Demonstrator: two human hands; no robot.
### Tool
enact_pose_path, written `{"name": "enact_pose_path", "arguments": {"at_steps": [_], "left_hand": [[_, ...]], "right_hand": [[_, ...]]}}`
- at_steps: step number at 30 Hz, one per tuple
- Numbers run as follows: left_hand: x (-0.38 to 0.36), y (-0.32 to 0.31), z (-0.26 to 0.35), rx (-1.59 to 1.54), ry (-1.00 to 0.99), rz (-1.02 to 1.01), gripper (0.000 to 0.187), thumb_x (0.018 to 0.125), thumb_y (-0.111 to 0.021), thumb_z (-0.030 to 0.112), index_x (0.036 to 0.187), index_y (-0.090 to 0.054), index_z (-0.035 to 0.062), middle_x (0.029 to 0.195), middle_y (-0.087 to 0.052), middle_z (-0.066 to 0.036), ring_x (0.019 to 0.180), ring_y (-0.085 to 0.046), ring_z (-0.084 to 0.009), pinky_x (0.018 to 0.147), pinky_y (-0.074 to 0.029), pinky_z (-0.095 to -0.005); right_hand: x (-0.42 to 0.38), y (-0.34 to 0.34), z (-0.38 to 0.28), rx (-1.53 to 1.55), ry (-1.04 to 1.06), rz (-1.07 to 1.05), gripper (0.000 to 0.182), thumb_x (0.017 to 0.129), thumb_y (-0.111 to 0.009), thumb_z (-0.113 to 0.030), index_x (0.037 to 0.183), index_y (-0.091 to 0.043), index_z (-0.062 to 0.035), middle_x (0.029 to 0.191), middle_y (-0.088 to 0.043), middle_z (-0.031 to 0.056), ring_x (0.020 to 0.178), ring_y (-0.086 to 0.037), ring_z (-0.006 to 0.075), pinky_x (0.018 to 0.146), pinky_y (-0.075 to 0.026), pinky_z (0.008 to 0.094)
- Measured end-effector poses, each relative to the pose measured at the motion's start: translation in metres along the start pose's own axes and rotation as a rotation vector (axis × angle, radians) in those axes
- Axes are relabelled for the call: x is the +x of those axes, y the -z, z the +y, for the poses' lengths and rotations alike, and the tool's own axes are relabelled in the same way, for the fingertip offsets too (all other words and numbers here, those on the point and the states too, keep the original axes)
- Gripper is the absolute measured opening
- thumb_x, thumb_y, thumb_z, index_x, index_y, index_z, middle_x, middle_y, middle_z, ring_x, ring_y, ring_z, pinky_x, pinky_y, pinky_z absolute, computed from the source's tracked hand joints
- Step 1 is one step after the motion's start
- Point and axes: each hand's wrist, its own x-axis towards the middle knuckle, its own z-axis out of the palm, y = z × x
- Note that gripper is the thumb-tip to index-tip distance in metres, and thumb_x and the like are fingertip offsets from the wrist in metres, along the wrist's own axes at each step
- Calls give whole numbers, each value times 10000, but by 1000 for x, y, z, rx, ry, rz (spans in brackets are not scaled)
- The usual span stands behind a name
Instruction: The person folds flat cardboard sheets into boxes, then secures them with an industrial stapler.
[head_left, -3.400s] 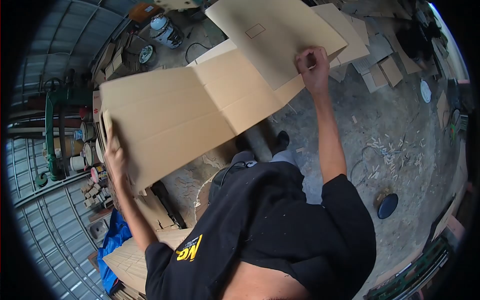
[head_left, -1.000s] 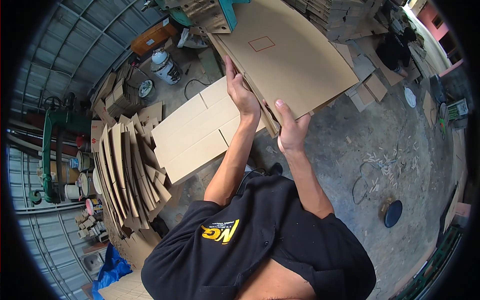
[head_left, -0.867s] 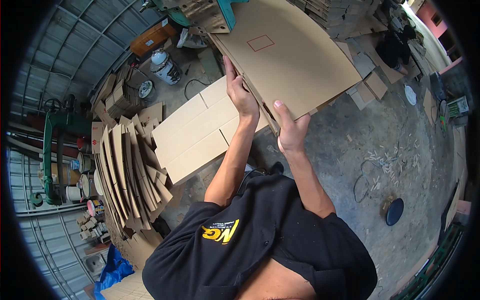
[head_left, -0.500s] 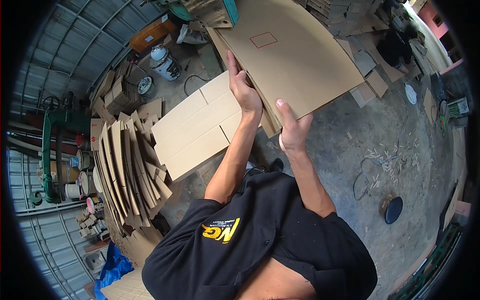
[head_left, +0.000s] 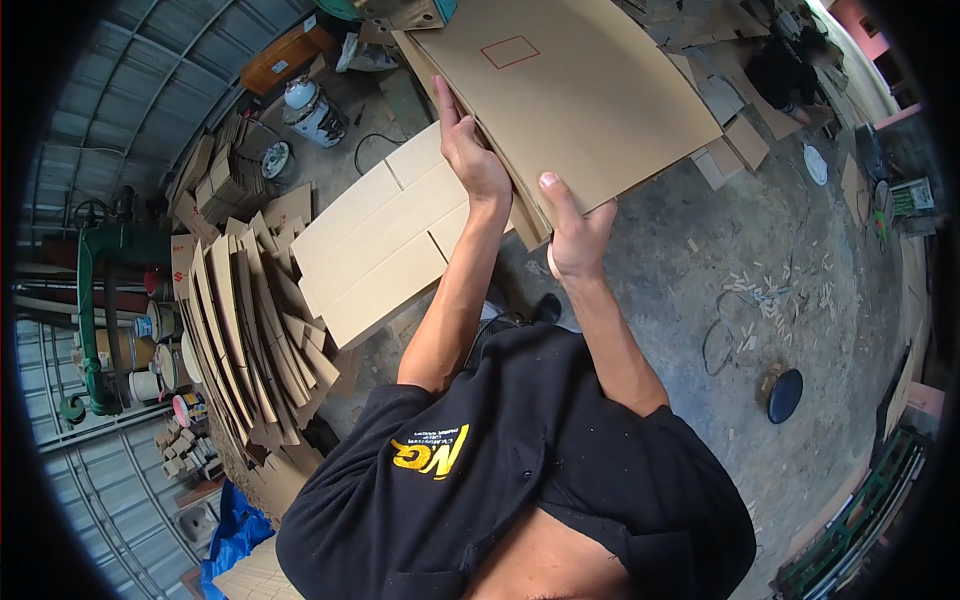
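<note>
A stack of brown cardboard sheets (head_left: pixel 590 100) lies in front of me, with a red rectangle outline printed on the top one. My left hand (head_left: pixel 474 165) rests along the left edge of the stack, palm against it and fingers stretched out. At the near corner, my right hand (head_left: pixel 580 235) grips the cardboard, thumb on top and fingers hidden underneath. The far end of the sheets reaches a metal machine part (head_left: pixel 405 14) with holes in it. Below my left forearm is a paler, slotted cardboard sheet (head_left: pixel 375 245).
Many cut cardboard pieces (head_left: pixel 250 330) lean in a row on the left, near a green machine frame (head_left: pixel 95 310). A paint-splashed bucket (head_left: pixel 318 122) stands beyond. Wood scraps (head_left: pixel 765 310) and a dark round stool (head_left: pixel 786 396) are on the right. Another person (head_left: pixel 785 75) crouches far right.
The whole view has shifted slightly, so hands and cardboard appear a little higher and further left. Both hands keep the same places on the stack.
</note>
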Motion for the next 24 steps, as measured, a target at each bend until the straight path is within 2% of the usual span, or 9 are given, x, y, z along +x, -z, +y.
{"name": "enact_pose_path", "arguments": {"at_steps": [2, 5, 7, 12, 14, 15, 17, 24], "left_hand": [[0, 0, 0, 11, -3, 5, 652, 931, -291, 140, 1551, -215, -48, 1557, -377, -147, 1274, -491, -214, 1033, -419, -312], [-1, 0, 0, 24, 9, 5, 655, 925, -294, 135, 1551, -220, -46, 1554, -380, -148, 1270, -494, -212, 1028, -423, -313], [-1, 2, -1, 41, -2, 1, 657, 921, -295, 131, 1550, -224, -45, 1554, -379, -149, 1269, -495, -212, 1029, -422, -315], [-2, 0, 3, 29, 4, 4, 660, 910, -296, 119, 1548, -237, -41, 1549, -385, -151, 1279, -489, -216, 1042, -415, -324], [-2, -2, 7, -28, 21, -27, 629, 940, -268, 130, 1537, -237, -68, 1629, -226, -183, 1467, -302, -266, 1166, -291, -348], [-3, -2, 7, -27, 19, -25, 629, 940, -268, 130, 1537, -237, -68, 1629, -226, -183, 1467, -302, -266, 1166, -291, -348], [-2, -3, 7, -23, 10, 3, 666, 904, -296, 112, 1549, -234, -40, 1549, -383, -151, 1327, -452, -218, 1077, -388, -334], [2, -3, 5, -19, 14, 17, 666, 905, -295, 117, 1552, -235, -30, 1545, -386, -153, 1331, -446, -218, 1085, -375, -331]], "right_hand": [[-1, 3, 2, 10, -45, -17, 352, 853, -673, 14, 1188, -568, 40, 1145, -608, 85, 1030, -593, 154, 920, -474, 302], [0, 2, 3, 7, -39, -22, 354, 854, -673, 10, 1190, -565, 42, 1144, -609, 87, 1034, -592, 153, 913, -476, 301], [-1, -1, 2, -7, 21, 22, 324, 861, -704, -57, 1138, -595, 71, 1086, -643, 118, 964, -632, 180, 859, -509, 314], [-1, -2, -2, -13, 17, 17, 319, 863, -701, -56, 1135, -596, 74, 1093, -641, 120, 977, -631, 184, 864, -508, 317], [-1, -2, -2, -18, 14, 16, 319, 865, -700, -58, 1136, -596, 75, 1096, -640, 121, 981, -630, 186, 866, -508, 318], [-1, -3, -2, -23, 20, 21, 319, 866, -700, -59, 1135, -596, 76, 1096, -640, 121, 982, -630, 186, 868, -507, 319], [-2, -3, -2, -26, 26, 22, 318, 868, -700, -60, 1135, -596, 77, 1097, -639, 121, 982, -630, 187, 869, -506, 319], [3, -5, 0, -27, 13, 30, 319, 868, -701, -56, 1137, -597, 80, 1096, -639, 119, 983, -628, 187, 875, -503, 319]]}}
